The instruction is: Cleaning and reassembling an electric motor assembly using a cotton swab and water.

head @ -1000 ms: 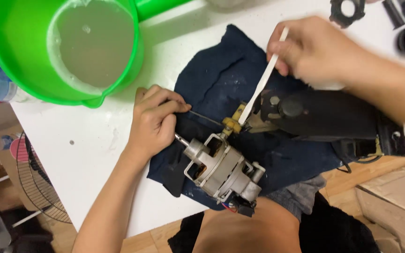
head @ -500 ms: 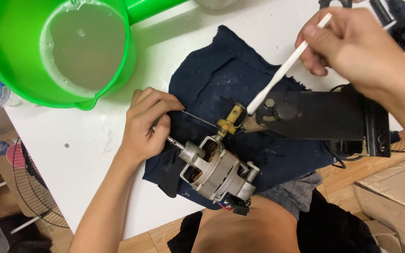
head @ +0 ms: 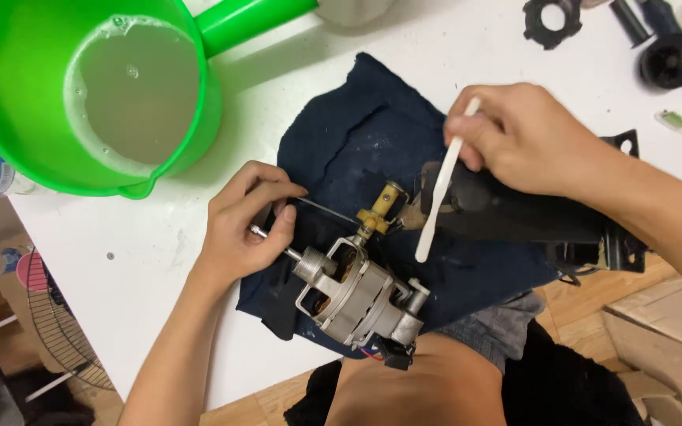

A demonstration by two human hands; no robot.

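Two hands are busy over one small electric motor [head: 357,296], a grey metal unit with open windings and a bare shaft [head: 274,243], which lies near the front edge of a dark blue cloth [head: 357,134] spread on a white table [head: 88,308]. At the motor's far end sits a yellowish plastic gear piece [head: 378,209], and just beyond it a black housing [head: 530,213] stretches off to the right on the cloth. The left hand [head: 242,229] is curled closed around the tip of the shaft, thumb and forefinger pinching it, with a thin dark rod or wire [head: 321,209] running from the fingers toward the gear piece. The right hand [head: 526,138] is closed in a pen-like grip on the upper part of a slim white stick [head: 440,193], perhaps a brush handle; its lower end hangs just right of the gear piece, close to it but apparently not touching. The step in hand looks like cleaning or working the joint between gear piece and housing while the shaft is held steady. The next move would seem to call for bringing the stick's tip down onto that joint with a light touch, keeping the shaft pinched so the motor does not roll. Further out, a bright green pitcher [head: 9,150] of cloudy water stands at the upper left, and several black plastic parts [head: 668,59] lie at the upper right.
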